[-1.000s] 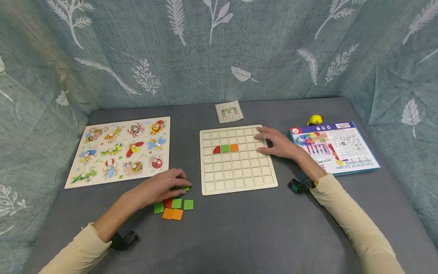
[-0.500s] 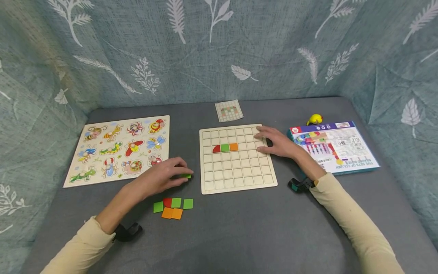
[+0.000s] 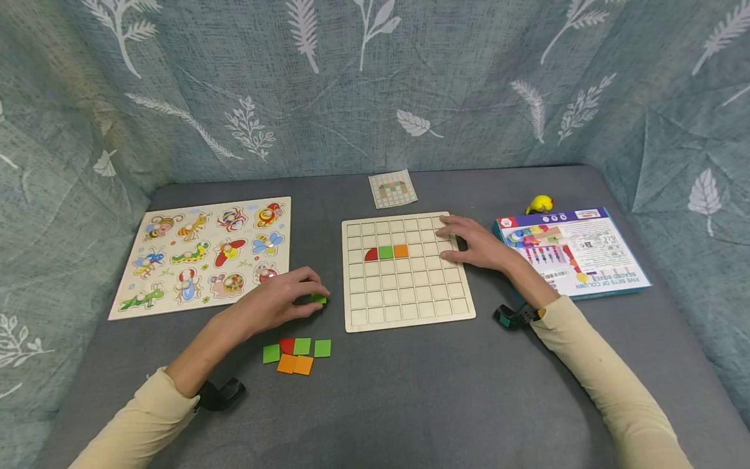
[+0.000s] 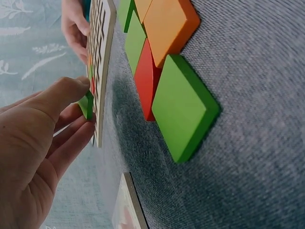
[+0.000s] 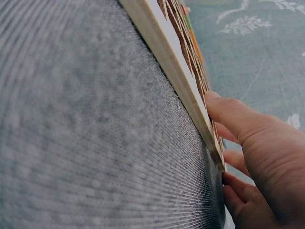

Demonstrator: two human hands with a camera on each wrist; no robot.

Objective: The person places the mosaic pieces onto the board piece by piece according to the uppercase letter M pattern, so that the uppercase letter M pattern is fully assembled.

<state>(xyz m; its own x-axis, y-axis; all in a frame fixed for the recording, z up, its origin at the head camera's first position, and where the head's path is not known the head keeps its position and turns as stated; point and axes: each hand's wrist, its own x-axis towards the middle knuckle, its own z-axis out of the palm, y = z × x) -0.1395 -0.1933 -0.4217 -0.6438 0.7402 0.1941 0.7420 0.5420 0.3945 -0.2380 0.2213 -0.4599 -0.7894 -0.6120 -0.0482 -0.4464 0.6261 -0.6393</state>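
Note:
My left hand [image 3: 275, 299] pinches a green square tile [image 3: 319, 298] between thumb and fingers, left of the wooden grid board [image 3: 410, 326]; the left wrist view shows the tile [image 4: 86, 106] partly covered by the thumb. On the board, a red quarter-round tile [image 3: 372, 255], a green tile [image 3: 385, 252] and an orange tile [image 3: 401, 251] lie in one row, side by side. My right hand [image 3: 477, 246] rests at the board's right edge, fingers spread and relaxed. Near my left forearm lie loose green tiles [image 3: 323, 348], orange tiles [image 3: 303, 365] and a red tile [image 3: 286, 345].
A wooden insect puzzle [image 3: 202, 257] lies at the left, its corner under my left hand in view. Behind the board is a small pattern card [image 3: 392, 189]. A printed box [image 3: 577, 254] stands at the right, with a yellow toy [image 3: 540, 204] behind it.
My left hand has picked the green tile from beside the loose tiles and moved it slightly away from me, toward the board's left side. The right hand stays in place.

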